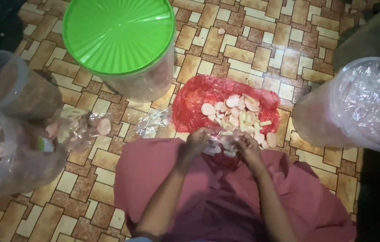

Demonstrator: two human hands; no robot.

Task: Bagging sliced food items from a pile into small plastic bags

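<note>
Over the red tray (190, 103), both hands' fingers (208, 134) (closed) on a small clear bag (222, 144).

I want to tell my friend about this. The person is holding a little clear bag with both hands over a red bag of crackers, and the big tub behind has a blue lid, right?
Almost. The lid on the big tub is green, not blue, as the head view shows. The rest holds: the left hand and right hand hold a small clear bag over the red bag of pale crackers.
</note>
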